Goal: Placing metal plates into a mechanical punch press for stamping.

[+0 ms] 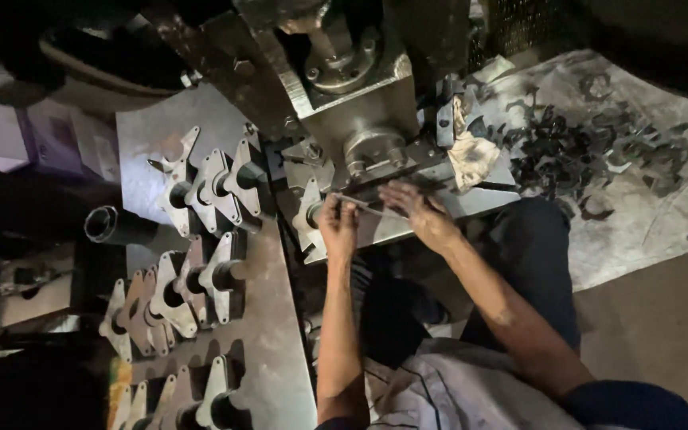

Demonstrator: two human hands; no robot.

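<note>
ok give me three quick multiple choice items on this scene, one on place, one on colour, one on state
1. Where does the heap of dark metal offcuts lie?
A. right of the machine
B. on the person's lap
C. on the left metal sheet

2. What colour are the star-shaped flanged parts on the metal sheet?
A. bright red
B. pale grey metal
C. green

3. What are the left hand and right hand doing?
A. resting on the knees
B. both holding a thin strip at the machine
C. lifting a tube

Answers: 1 A, the heap sits on the pale sheet at right. 2 B, bare metal. 3 B, each hand has a grip on one end.
</note>
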